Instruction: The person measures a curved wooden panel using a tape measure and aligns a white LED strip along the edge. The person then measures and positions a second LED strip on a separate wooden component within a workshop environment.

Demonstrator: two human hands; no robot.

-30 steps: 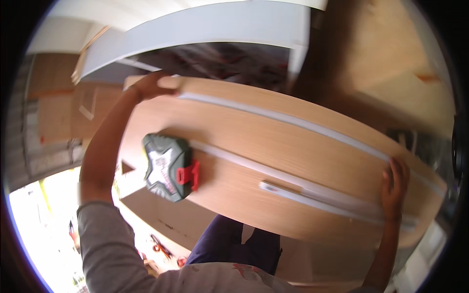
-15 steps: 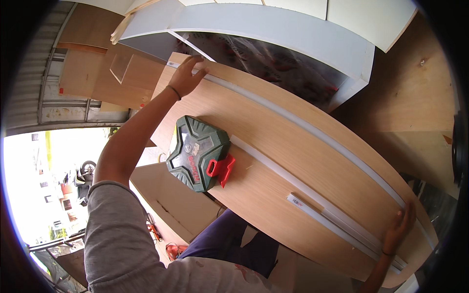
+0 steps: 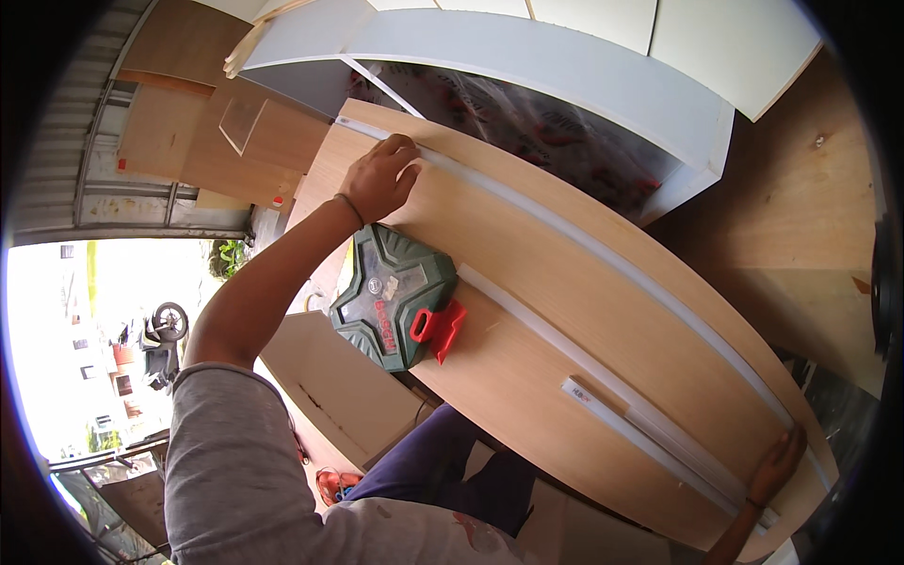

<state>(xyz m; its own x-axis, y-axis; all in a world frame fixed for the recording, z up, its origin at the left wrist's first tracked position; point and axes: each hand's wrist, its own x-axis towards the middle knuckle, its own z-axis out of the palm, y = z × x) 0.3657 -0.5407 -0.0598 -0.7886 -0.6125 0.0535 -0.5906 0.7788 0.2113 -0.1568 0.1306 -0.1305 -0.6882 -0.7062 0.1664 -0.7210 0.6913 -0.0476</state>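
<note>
A long wood-grain board (image 3: 527,245) lies in front of me, with a long, thin white strip (image 3: 603,247) set along its far side. My left hand (image 3: 381,181) rests on that strip near its left end, fingers bent over it and thumb apart. At the other end, my right hand (image 3: 778,463) lies on the board beside the strip, fingers stretched out. Between my arms sits a green case (image 3: 395,297) with a clear lid and a red latch (image 3: 439,330). Two more white strips (image 3: 546,328) (image 3: 650,452) lie loose on the nearer side of the board.
Beyond the board stands a white cabinet frame (image 3: 527,47) with printed plastic sheeting (image 3: 527,122) inside. A plywood panel (image 3: 782,207) is at the right. Brown boards (image 3: 174,132) lean at the far left. A pale panel (image 3: 339,386) lies below the case.
My left hand has slid a little rightward and nearer along the strip. The right hand has moved slightly nearer to me. The whole view has shifted a little.
</note>
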